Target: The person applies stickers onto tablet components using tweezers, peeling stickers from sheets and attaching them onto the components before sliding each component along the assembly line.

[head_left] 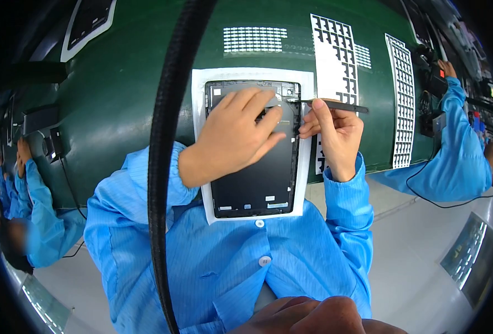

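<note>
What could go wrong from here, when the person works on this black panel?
Possible risks:
1. The dark slim tool in the right hand points at the edge of the black panel; a slip might scratch it.
2. The left hand is over the panel, so it could smudge the surface.
3. The right forearm might drag the sticker sheet that passes under the right hand.

No readable text or numbers in view
</note>
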